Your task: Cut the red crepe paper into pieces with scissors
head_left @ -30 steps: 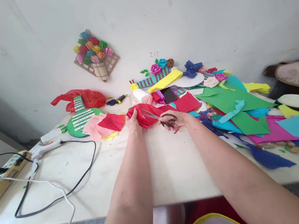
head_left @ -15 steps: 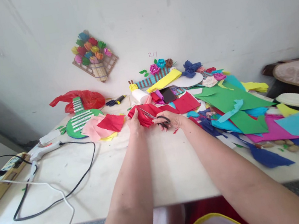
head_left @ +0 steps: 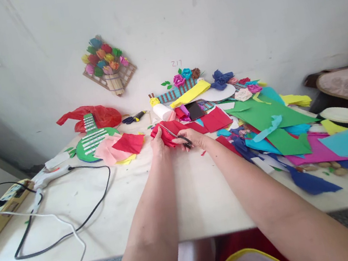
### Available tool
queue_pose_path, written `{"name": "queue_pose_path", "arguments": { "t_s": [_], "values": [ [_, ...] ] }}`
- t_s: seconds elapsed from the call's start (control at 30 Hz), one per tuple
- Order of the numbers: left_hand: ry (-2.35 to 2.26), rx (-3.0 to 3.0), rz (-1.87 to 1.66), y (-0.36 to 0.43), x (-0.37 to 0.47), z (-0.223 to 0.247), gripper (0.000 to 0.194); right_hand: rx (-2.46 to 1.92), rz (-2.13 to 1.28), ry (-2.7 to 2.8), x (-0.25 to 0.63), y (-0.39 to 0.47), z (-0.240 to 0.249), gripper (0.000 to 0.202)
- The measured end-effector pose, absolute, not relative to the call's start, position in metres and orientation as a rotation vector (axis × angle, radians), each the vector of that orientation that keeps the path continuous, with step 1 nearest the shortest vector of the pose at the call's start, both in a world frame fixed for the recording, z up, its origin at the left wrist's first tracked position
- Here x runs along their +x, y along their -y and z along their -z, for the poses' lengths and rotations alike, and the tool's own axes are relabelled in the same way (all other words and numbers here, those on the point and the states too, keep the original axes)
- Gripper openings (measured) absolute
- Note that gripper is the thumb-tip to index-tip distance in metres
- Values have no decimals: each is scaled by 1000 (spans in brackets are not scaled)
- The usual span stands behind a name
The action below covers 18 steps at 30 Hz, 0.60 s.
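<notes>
Near the middle of the table, my left hand [head_left: 158, 143] is closed on the left end of a piece of red paper [head_left: 168, 134]. Black-handled scissors [head_left: 185, 140] are in my right hand [head_left: 192, 139], their blades pointing up and left over the red paper. Left of my left hand lie a dark red sheet [head_left: 129, 143] and a pink sheet [head_left: 106, 151]. Another red sheet [head_left: 215, 119] lies behind and right of my right hand.
A glue gun [head_left: 50, 178] with a black cord lies at the left, beside a green lute-shaped craft [head_left: 95, 139]. Coloured paper sheets [head_left: 274, 113] cover the right side. A white table [head_left: 141, 216] has its front edge near my forearms.
My right hand has moved slightly left with the scissors, closer to my left hand. The scissor handles look closer together than before.
</notes>
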<state>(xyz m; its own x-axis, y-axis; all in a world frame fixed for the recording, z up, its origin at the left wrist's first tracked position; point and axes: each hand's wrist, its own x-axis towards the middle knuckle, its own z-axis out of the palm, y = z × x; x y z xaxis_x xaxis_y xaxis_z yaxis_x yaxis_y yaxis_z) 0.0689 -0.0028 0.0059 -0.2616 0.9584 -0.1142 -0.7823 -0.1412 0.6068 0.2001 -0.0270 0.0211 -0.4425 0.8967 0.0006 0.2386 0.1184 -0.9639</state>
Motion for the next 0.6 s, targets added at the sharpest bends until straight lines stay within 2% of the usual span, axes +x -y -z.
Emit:
{"name": "queue_pose_path", "arguments": {
  "t_s": [0.23, 0.6],
  "values": [
    [-738, 362, -1675, 8, 70, -9, 18, -1089, -1325, 1773, 195, 27, -20, 35],
    [-719, 348, -1660, 4, 69, -6, 16, -1043, -1341, 1720, 190, 23, -12, 29]
  ]
}}
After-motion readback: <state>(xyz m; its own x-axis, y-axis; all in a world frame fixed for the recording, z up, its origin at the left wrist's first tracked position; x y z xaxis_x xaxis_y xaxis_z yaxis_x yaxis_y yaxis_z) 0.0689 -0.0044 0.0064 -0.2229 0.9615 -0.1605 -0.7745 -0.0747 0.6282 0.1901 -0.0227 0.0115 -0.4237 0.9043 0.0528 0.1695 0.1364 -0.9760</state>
